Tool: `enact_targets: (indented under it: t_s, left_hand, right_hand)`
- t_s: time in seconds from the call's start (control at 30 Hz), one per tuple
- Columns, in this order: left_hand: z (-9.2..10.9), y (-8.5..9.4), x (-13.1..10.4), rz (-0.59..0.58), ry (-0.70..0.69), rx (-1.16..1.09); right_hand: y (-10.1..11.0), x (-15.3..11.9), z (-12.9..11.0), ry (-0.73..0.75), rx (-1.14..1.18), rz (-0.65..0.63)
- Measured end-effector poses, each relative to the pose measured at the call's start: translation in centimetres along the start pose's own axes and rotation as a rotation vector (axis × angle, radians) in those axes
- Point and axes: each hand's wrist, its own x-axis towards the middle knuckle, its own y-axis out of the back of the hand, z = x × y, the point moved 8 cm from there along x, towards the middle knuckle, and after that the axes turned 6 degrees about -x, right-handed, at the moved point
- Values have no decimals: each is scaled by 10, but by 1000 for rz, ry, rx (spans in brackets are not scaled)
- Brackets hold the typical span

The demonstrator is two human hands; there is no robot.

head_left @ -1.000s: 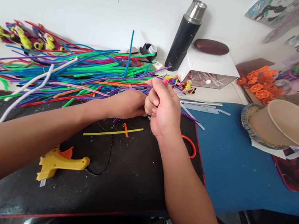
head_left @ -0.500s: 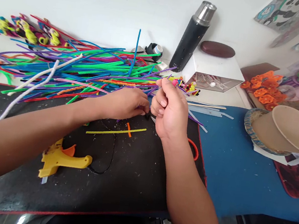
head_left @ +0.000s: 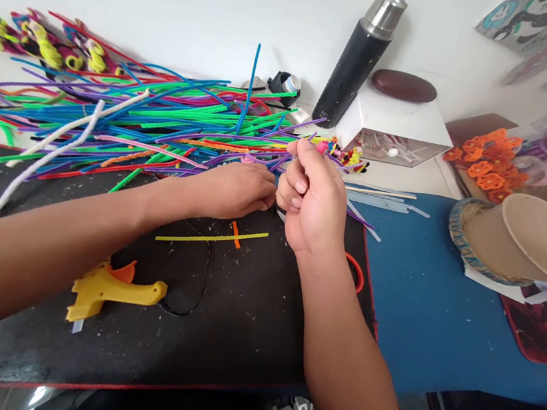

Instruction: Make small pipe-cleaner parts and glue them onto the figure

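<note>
My left hand (head_left: 243,192) is closed, palm down, with its fingertips against my right hand (head_left: 314,193). A small dark bit shows under the left fingertips; what they pinch is hidden. My right hand is curled with the thumb up, and its grip is too covered to make out. Thin metal tips (head_left: 281,215) show beside it, and an orange loop (head_left: 355,273) lies right of the wrist. Nearer me, a yellow pipe cleaner (head_left: 211,236) crosses a short orange piece (head_left: 236,234) on the black mat (head_left: 248,323).
A yellow glue gun (head_left: 115,292) lies beside my left forearm. Behind my hands is a heap of coloured pipe cleaners (head_left: 164,117). A black flask (head_left: 355,61) and white box (head_left: 399,127) stand at the back; a beige bowl (head_left: 490,240) is right.
My left hand has drawn slightly closer to my right hand, and less of the dark bit shows. The whole view has shifted a little.
</note>
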Motion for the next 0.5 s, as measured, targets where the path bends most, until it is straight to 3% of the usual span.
enact_targets:
  t_s: [0.17,0.33,0.5]
  left_hand:
    - [3,11,-9,11,4,-8]
    - [6,52,-31,171,106,-70]
    - [-3,77,-67,230,425,-353]
  right_hand:
    - [-1,1,0,4,31,-3]
    - [0,1,0,-20,33,13]
    - [-3,-2,2,-25,16,-3]
